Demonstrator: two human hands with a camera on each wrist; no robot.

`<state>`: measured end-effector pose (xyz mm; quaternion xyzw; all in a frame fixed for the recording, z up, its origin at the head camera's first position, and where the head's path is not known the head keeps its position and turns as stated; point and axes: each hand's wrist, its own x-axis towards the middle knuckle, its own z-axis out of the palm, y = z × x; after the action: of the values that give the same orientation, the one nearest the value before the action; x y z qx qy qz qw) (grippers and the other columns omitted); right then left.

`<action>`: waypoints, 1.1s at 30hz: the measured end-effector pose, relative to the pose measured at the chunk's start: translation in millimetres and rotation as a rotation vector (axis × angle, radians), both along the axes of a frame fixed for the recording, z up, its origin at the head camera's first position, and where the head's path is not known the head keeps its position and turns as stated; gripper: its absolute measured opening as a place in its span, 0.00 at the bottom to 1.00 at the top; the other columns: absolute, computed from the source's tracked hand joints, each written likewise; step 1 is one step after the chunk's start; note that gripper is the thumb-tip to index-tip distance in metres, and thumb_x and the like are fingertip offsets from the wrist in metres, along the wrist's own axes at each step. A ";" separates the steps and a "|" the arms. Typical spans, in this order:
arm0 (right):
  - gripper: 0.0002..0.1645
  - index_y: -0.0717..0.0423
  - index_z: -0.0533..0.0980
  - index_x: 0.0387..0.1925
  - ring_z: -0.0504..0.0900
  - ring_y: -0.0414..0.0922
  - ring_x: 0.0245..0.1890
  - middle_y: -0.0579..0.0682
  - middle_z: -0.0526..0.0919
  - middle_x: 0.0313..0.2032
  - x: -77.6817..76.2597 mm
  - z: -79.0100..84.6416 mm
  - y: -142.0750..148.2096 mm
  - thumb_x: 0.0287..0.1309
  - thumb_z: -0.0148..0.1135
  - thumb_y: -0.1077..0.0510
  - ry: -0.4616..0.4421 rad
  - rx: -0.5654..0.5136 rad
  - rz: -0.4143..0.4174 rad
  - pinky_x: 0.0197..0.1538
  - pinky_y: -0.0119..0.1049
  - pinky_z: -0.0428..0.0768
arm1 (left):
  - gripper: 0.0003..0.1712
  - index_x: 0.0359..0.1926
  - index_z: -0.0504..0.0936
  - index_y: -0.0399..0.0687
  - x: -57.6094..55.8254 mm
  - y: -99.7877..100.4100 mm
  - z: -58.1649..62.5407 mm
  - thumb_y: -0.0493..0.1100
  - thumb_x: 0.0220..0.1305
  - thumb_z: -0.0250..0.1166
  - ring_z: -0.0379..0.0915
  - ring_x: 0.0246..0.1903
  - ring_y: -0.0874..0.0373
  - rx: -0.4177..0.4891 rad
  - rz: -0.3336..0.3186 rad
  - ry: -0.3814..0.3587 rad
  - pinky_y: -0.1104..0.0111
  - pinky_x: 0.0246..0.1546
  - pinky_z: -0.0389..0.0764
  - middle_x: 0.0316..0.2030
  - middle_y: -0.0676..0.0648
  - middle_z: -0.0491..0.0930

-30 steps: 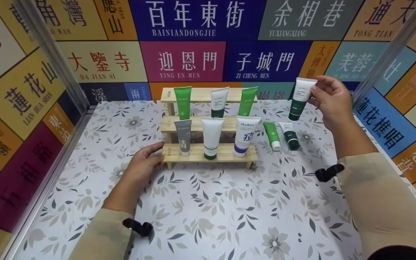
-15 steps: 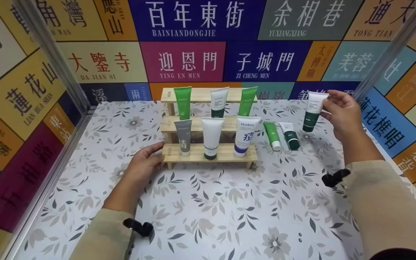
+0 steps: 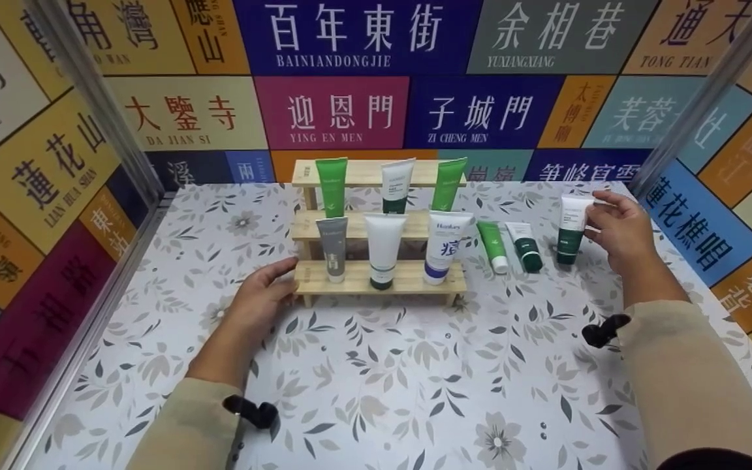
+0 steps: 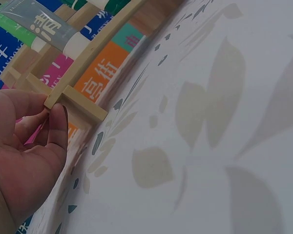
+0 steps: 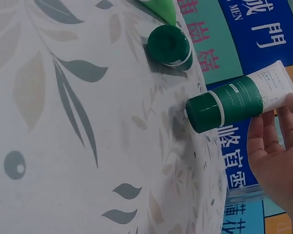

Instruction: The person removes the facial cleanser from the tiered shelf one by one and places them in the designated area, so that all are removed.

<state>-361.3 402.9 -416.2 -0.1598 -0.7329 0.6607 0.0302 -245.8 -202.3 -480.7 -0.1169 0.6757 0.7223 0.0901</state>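
At the right, my right hand (image 3: pixel 624 230) pinches a white and dark-green squeeze tube (image 3: pixel 570 232) by its flat end, between thumb and fingers. The tube stands cap down, its cap (image 5: pixel 204 113) close over the tabletop. Left of it lie a second white and green tube (image 3: pixel 523 247) and a green tube (image 3: pixel 493 247). My left hand (image 3: pixel 260 295) holds the left end of a three-tier wooden display stand (image 3: pixel 350 287), thumb and fingers at the corner of its lowest board in the left wrist view.
On the stand's front step are a grey tube (image 3: pixel 333 248), a white tube (image 3: pixel 384 248) and a white and blue tube (image 3: pixel 444 248). Behind them stand two green tubes and a white and green one (image 3: pixel 396 186). Printed panels (image 3: pixel 330 111) wall the back and sides of the floral-covered table (image 3: pixel 376 378).
My right hand has carried the white and green tube to the right and down toward the tabletop, beside the two lying tubes. The left hand stays at the stand.
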 end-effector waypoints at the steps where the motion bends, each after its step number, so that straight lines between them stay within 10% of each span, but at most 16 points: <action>1: 0.27 0.35 0.73 0.72 0.80 0.41 0.58 0.36 0.80 0.56 -0.5 -2.9 1.1 0.76 0.63 0.52 -0.005 0.008 -0.002 0.49 0.27 0.86 | 0.30 0.77 0.74 0.52 0.1 0.2 -0.3 0.38 0.77 0.61 0.81 0.58 0.60 0.003 0.002 0.003 0.70 0.55 0.81 0.72 0.48 0.77; 33: 0.29 0.44 0.77 0.72 0.77 0.34 0.48 0.35 0.78 0.49 -44.3 -48.1 -14.9 0.73 0.65 0.45 -0.218 0.225 -0.125 0.50 0.29 0.78 | 0.30 0.76 0.73 0.45 -0.7 -1.5 -3.4 0.34 0.76 0.61 0.84 0.48 0.62 0.015 -0.011 0.067 0.71 0.49 0.82 0.71 0.40 0.77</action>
<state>-405.6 388.0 -464.4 -0.2716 -0.7898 0.5498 0.0094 -246.5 -203.9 -484.0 -0.0881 0.6735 0.7304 0.0722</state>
